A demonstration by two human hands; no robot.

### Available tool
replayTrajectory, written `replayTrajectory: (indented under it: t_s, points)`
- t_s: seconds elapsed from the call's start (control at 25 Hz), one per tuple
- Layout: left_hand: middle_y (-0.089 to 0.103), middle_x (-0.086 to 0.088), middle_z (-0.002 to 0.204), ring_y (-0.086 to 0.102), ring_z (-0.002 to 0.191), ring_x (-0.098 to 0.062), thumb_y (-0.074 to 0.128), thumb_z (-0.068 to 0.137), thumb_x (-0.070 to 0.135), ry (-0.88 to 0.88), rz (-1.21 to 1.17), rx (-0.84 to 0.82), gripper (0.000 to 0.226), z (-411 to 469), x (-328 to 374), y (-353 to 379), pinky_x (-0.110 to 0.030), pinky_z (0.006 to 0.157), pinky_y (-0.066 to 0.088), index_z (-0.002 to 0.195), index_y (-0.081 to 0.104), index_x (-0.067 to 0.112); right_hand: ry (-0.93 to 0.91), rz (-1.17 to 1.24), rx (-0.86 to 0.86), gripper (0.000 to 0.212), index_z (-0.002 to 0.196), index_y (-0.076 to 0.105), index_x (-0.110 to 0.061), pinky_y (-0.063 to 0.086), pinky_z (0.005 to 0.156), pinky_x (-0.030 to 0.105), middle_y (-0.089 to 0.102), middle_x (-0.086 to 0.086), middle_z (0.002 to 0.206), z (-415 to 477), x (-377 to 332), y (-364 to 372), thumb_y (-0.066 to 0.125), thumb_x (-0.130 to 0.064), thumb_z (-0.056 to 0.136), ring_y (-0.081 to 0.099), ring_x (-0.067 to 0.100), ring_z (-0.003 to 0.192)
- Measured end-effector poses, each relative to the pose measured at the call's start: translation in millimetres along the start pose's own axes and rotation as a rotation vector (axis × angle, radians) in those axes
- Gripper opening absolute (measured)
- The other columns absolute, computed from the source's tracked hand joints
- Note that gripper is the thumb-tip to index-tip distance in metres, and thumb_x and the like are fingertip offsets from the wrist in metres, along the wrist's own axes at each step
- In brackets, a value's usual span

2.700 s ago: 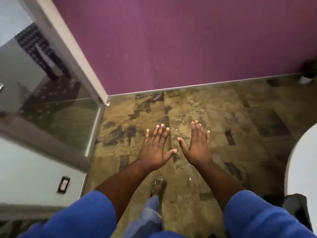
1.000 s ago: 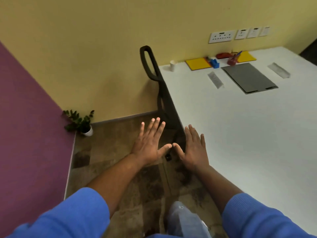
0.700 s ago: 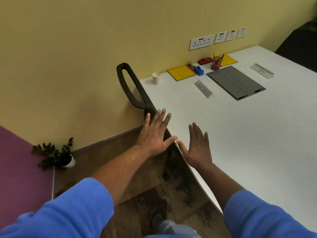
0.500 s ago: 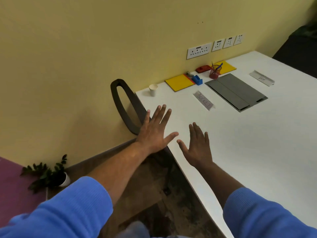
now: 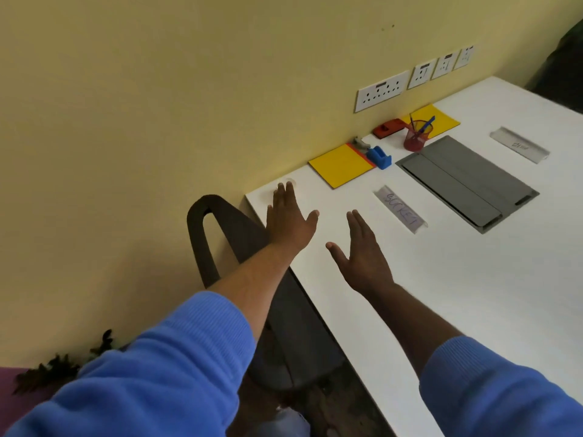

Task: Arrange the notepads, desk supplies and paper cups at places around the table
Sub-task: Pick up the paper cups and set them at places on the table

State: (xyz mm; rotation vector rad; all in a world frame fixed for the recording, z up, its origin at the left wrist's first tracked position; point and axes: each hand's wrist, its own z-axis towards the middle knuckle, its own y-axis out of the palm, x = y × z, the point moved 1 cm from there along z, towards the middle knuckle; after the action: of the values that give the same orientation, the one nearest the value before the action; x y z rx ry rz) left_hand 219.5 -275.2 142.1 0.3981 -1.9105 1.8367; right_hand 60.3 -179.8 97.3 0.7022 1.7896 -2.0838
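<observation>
My left hand (image 5: 290,220) is stretched out flat over the near-left corner of the white table (image 5: 473,279), fingers apart, holding nothing. Its fingertips cover most of a white paper cup (image 5: 291,182) by the wall. My right hand (image 5: 359,253) hovers open over the table beside it. Further along the wall lie a yellow notepad (image 5: 342,165), a blue tape dispenser (image 5: 380,157), a red stapler (image 5: 388,127), a red mesh pen cup (image 5: 416,137) with pens, and a second yellow notepad (image 5: 437,119).
A grey cable hatch (image 5: 467,181) is set into the table, with two clear name plates (image 5: 400,208) (image 5: 519,145) near it. A black chair (image 5: 239,247) stands against the table's left edge. Wall sockets (image 5: 381,91) sit above the table; a potted plant (image 5: 60,370) is on the floor.
The view has swung from the floor and purple wall to the table. Both open hands have moved forward over the table, and the left hand now reaches the paper cup.
</observation>
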Motion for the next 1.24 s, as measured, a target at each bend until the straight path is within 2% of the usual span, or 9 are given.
replayTrajectory:
  t_s: [0.24, 0.48, 0.56, 0.72, 0.84, 1.0, 1.24]
  points:
    - [0.009, -0.012, 0.172, 0.015, 0.158, -0.029, 0.073, 0.093, 0.037, -0.317, -0.274, -0.072, 0.104, 122, -55, 54, -0.044, 0.126, 0.022, 0.163, 0.001, 0.012, 0.042, 0.034, -0.138, 0.082, 0.160, 0.010, -0.030, 0.034, 0.116, 0.042, 0.019, -0.004, 0.168, 112, 5, 65, 0.055, -0.056, 0.096, 0.026, 0.021, 0.152]
    - [0.017, -0.007, 0.171, 0.024, 0.155, -0.027, 0.083, 0.085, 0.021, -0.480, -0.387, -0.126, 0.113, 207, -105, 111, -0.041, 0.124, 0.025, 0.164, 0.002, 0.016, -0.016, 0.096, -0.179, 0.079, 0.160, 0.020, -0.024, 0.030, 0.115, 0.034, 0.027, 0.000, 0.165, 200, 23, 139, 0.066, -0.034, 0.096, 0.030, 0.021, 0.150]
    - [0.022, -0.007, 0.169, 0.026, 0.155, -0.028, 0.086, 0.082, 0.018, -0.504, -0.390, -0.161, 0.115, 222, -116, 122, -0.042, 0.125, 0.026, 0.164, 0.006, 0.016, 0.008, 0.132, -0.202, 0.082, 0.160, 0.021, -0.020, 0.029, 0.117, 0.035, 0.027, 0.002, 0.165, 223, 25, 156, 0.069, -0.026, 0.095, 0.030, 0.022, 0.150]
    - [0.037, -0.008, 0.163, 0.034, 0.150, -0.029, 0.091, 0.074, 0.015, -0.492, -0.385, -0.209, 0.111, 246, -135, 140, -0.044, 0.124, 0.031, 0.161, 0.021, 0.014, 0.201, 0.320, -0.237, 0.086, 0.161, 0.018, -0.020, 0.034, 0.120, 0.042, 0.025, 0.000, 0.166, 258, 26, 190, 0.066, -0.005, 0.091, 0.033, 0.023, 0.149]
    - [0.049, -0.006, 0.154, 0.044, 0.143, -0.028, 0.092, 0.071, 0.011, -0.438, -0.425, -0.230, 0.100, 254, -134, 145, -0.038, 0.118, 0.035, 0.155, 0.036, 0.014, 0.191, 0.399, -0.277, 0.084, 0.160, 0.021, -0.022, 0.039, 0.116, 0.043, 0.031, 0.000, 0.164, 272, 25, 202, 0.062, -0.003, 0.090, 0.039, 0.026, 0.145]
    - [0.054, -0.007, 0.149, 0.050, 0.137, -0.028, 0.091, 0.074, 0.017, -0.407, -0.472, -0.196, 0.090, 247, -124, 143, -0.039, 0.113, 0.041, 0.150, 0.042, 0.013, 0.224, 0.466, -0.310, 0.087, 0.160, 0.019, -0.025, 0.046, 0.109, 0.041, 0.036, -0.001, 0.161, 271, 30, 201, 0.063, 0.000, 0.089, 0.046, 0.026, 0.140]
    - [0.057, -0.008, 0.145, 0.052, 0.134, -0.026, 0.090, 0.076, 0.025, -0.232, -0.516, -0.209, 0.086, 218, -86, 134, -0.042, 0.111, 0.045, 0.148, 0.046, 0.013, 0.256, 0.498, -0.199, 0.082, 0.157, 0.027, -0.028, 0.046, 0.093, 0.022, 0.045, -0.004, 0.156, 231, 49, 165, 0.063, -0.002, 0.088, 0.055, 0.020, 0.132]
